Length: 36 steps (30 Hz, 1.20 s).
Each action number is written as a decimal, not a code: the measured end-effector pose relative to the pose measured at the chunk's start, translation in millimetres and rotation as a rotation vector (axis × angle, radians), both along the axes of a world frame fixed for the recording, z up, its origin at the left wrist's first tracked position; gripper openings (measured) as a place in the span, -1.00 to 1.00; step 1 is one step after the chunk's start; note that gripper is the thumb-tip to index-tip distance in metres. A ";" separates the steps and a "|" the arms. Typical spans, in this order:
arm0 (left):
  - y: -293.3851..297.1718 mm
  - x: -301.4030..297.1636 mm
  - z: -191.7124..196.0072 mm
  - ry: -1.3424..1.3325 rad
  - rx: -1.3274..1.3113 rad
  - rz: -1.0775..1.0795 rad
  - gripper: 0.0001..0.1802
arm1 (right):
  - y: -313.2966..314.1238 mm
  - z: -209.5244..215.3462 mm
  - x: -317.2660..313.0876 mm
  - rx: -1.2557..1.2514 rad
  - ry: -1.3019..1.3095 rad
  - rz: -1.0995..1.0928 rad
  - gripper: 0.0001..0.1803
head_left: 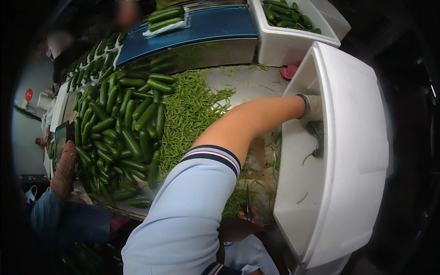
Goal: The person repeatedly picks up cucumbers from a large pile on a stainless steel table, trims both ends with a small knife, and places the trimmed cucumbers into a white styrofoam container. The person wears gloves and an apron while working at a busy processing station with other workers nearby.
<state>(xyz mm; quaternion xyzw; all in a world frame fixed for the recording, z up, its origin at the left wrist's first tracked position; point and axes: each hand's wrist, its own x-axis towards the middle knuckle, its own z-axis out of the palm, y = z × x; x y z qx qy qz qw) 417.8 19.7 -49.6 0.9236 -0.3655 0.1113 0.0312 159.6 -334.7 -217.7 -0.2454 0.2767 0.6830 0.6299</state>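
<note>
My left arm, in a light blue short sleeve, reaches across the table into a tall white foam box [355,151] on the right. My left hand [314,107] wears a pale glove and is inside the box; its fingers are hidden by the rim. Just below the hand lie dark green vegetables [316,140], one with a thin curled stem. Under my left arm, at the table's front edge, my right hand [257,221] is closed around the blue handle of a small knife [248,208], its narrow blade pointing away from me. Most of that hand is hidden.
A big heap of cucumbers [133,119] covers the table's left, beside a layer of thin green bean-like pieces [183,110]. Behind stand a blue belt [220,27] with a packed tray [167,20] and another foam box [284,41] of cucumbers. A co-worker's pinkish sleeve [63,174] shows left.
</note>
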 end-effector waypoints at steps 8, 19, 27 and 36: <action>-11.7 -34.5 9.2 0.533 -0.080 0.654 0.00 | 7.4 -9.3 15.3 0.010 -0.024 -0.063 -0.38; -20.0 -92.9 18.4 0.464 -0.170 0.831 0.02 | 28.0 -16.6 27.3 0.063 -0.048 -0.029 -0.41; -2.0 -228.5 18.3 0.344 -1.301 0.892 0.02 | 39.3 -18.4 27.1 0.115 -0.008 0.006 -0.43; 15.3 -396.8 31.5 0.633 -2.383 0.441 -0.29 | 12.6 -72.1 21.7 0.062 -0.294 -0.004 -0.58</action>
